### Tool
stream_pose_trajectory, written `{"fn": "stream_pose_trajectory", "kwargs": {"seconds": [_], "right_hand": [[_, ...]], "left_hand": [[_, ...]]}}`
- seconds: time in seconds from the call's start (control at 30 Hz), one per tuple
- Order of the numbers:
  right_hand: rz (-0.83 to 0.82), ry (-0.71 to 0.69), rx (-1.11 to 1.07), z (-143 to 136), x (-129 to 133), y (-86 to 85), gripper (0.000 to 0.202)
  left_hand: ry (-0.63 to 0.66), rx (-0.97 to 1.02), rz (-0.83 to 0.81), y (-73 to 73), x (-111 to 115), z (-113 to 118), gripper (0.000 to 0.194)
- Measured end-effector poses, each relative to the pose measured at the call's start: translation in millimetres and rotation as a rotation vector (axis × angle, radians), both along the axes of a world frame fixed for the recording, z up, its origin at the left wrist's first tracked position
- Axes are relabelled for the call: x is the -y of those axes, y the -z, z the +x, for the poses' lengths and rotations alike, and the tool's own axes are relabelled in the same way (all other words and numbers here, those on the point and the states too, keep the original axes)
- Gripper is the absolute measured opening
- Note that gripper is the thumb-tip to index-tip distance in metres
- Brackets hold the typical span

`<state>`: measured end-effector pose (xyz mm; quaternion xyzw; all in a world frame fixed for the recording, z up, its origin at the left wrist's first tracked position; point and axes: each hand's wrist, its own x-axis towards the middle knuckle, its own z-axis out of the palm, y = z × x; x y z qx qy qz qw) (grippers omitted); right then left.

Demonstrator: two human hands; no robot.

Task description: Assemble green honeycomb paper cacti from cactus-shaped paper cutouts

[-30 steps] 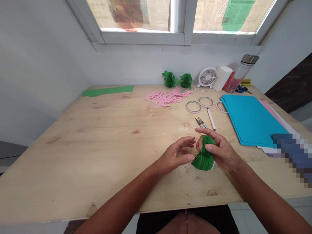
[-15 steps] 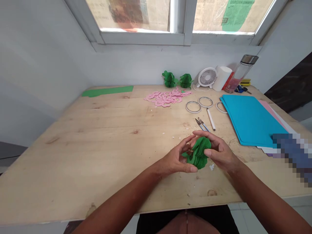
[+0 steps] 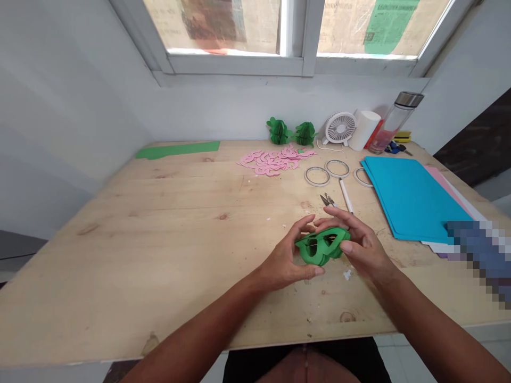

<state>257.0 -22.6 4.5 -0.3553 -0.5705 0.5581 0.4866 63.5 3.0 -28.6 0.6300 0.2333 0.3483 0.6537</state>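
Both my hands hold a green folded-paper piece [image 3: 321, 247] just above the wooden table [image 3: 167, 234], near its front edge. My left hand [image 3: 289, 258] grips its left side with thumb below and fingers on top. My right hand [image 3: 357, 242] holds its right side, fingers curled over the top. The piece lies flattened, its layered edges and two dark gaps facing me. A small white scrap [image 3: 347, 275] lies on the table under my right hand.
Two finished green paper shapes [image 3: 291, 132] stand at the back by a small white fan [image 3: 339, 127], a white roll and a bottle [image 3: 393, 122]. Pink cutouts [image 3: 273, 159], tape rings [image 3: 327, 171], a white pen, snips [image 3: 327, 200] and blue sheets [image 3: 407, 194] lie behind and right.
The green piece was upright and fanned in my right hand alone. My left hand closed on it, and both hands have turned it flat and pressed it together.
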Motion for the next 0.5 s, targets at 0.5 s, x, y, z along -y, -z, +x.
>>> {"fn": "stream_pose_trajectory", "kwargs": {"seconds": [0.5], "right_hand": [[0.112,0.11,0.036,0.6,-3.3,4.2,0.042]], "left_hand": [[-0.106,0.082,0.035,7.3,0.6,1.3,0.077]]}}
